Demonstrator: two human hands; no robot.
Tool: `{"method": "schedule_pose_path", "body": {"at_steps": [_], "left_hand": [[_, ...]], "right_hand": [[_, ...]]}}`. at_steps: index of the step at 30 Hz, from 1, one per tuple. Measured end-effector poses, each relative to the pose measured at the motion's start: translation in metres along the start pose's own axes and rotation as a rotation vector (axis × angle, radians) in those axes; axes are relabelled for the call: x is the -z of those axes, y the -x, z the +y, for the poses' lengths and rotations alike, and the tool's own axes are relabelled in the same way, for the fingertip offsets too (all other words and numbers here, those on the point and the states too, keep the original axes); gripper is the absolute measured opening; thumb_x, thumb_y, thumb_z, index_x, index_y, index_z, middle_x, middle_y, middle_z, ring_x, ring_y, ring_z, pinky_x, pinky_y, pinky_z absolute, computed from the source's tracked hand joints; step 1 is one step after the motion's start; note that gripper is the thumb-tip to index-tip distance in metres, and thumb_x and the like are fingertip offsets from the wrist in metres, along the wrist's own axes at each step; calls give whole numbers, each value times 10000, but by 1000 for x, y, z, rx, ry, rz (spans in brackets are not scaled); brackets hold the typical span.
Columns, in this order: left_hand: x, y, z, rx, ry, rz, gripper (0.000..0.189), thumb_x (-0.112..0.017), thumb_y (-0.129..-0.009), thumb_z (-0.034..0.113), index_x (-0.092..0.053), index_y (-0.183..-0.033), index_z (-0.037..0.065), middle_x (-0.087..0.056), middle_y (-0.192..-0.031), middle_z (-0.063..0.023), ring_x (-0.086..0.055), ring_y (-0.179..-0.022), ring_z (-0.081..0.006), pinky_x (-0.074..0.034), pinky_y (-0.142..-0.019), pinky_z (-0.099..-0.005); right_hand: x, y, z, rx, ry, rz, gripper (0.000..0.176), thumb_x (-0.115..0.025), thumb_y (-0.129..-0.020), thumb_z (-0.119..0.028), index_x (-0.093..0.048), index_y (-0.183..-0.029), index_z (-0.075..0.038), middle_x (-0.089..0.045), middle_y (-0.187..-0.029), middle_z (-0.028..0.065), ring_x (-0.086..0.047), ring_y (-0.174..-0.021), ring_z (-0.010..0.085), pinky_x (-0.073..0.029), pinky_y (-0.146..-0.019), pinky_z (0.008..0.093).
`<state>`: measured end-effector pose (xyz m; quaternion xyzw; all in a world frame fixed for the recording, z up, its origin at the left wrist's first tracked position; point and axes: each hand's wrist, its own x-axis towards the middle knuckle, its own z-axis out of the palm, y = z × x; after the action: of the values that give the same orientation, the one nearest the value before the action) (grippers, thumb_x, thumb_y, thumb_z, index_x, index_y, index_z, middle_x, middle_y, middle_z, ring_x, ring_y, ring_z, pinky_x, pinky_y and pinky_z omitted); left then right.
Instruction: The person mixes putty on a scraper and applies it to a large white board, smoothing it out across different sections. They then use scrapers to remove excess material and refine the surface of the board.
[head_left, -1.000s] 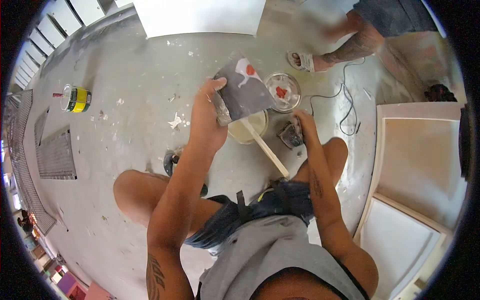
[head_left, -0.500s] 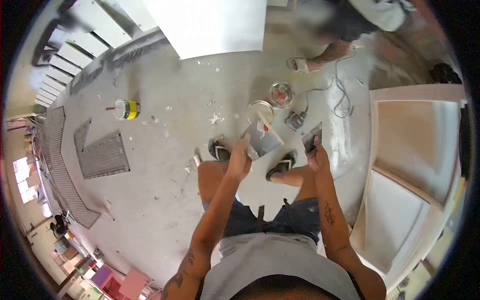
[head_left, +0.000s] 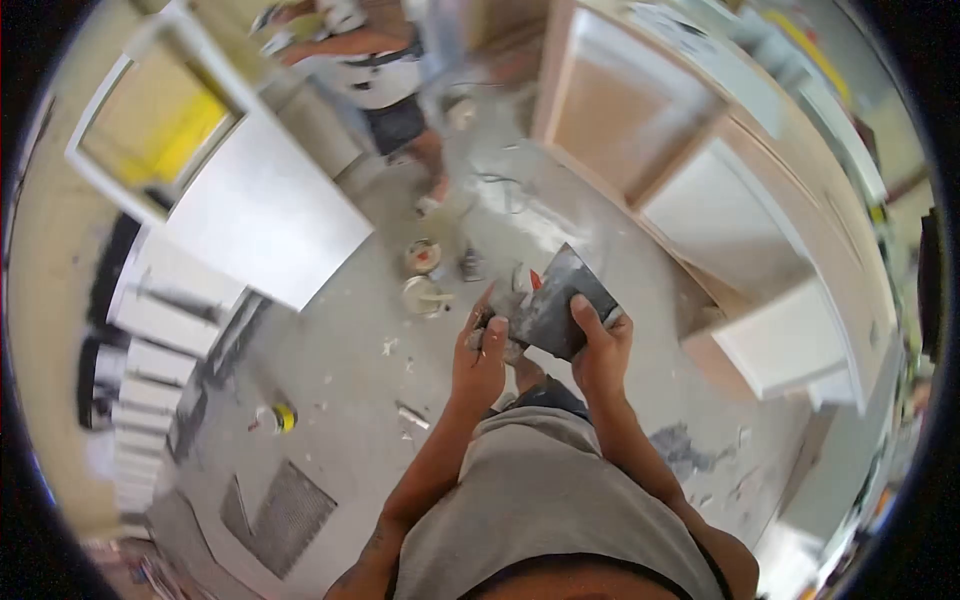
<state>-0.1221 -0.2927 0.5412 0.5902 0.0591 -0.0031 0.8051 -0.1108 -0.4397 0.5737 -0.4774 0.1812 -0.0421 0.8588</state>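
Note:
Before my waist, my left hand [head_left: 482, 350] is closed around a grey, smeared plate [head_left: 508, 318], blurred and partly hidden by the fingers. A red dab [head_left: 536, 280] shows at its far edge. My right hand [head_left: 602, 350] grips a dark grey, square putty spreader [head_left: 568, 305], thumb on top, with pale smears across its face. The spreader's left corner overlaps the plate in this view. Past my hands on the floor are an opened tin [head_left: 420, 296] with a stick across it, and a second round tin [head_left: 423, 256] with red inside.
A corded power tool [head_left: 471, 265] lies near the tins. Another person [head_left: 385, 85] stands at the far side. A white panel [head_left: 265, 205] rises to the left, and large wooden frames [head_left: 640, 110] stand on the right. A yellow-labelled can [head_left: 280, 418] and mesh pieces [head_left: 290, 515] lie at left.
My view has swung to the right and up, bringing the person and frames further in. My hands have come together, the spreader now against or over the plate; before they were apart.

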Motion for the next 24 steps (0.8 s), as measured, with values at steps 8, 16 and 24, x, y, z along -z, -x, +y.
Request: {"method": "schedule_pose_path", "body": {"at_steps": [8, 16, 24], "left_hand": [[-75, 101, 31, -504, -706, -860, 390, -535, -958, 147, -516, -1308, -24, -643, -1149, -159, -649, -973, -174, -540, -783, -318], [-167, 183, -13, 686, 739, -380, 342, -501, -978, 327, -534, -1162, 41, -666, -981, -93, -696, -806, -234, -580, -555, -350], [-313, 266, -61, 677, 423, -636, 336, -604, -917, 236, -540, -1150, 2, -655, -946, -103, -681, -715, -212, -532, -412, -345]], "right_hand": [[114, 98, -95, 411, -126, 211, 263, -655, -854, -71, -594, -1083, 43, -651, -994, 75, -635, -873, 167, -510, -798, 311], [225, 218, -131, 1151, 465, -29, 280, -634, -868, -62, -537, -1132, -66, -570, -1060, 108, -589, -966, 226, -503, -880, 386], [394, 238, -167, 695, 1429, 274, 439, -638, -752, 1, -539, -1169, -94, -500, -1119, 145, -516, -1064, 354, -447, -915, 456]]}}
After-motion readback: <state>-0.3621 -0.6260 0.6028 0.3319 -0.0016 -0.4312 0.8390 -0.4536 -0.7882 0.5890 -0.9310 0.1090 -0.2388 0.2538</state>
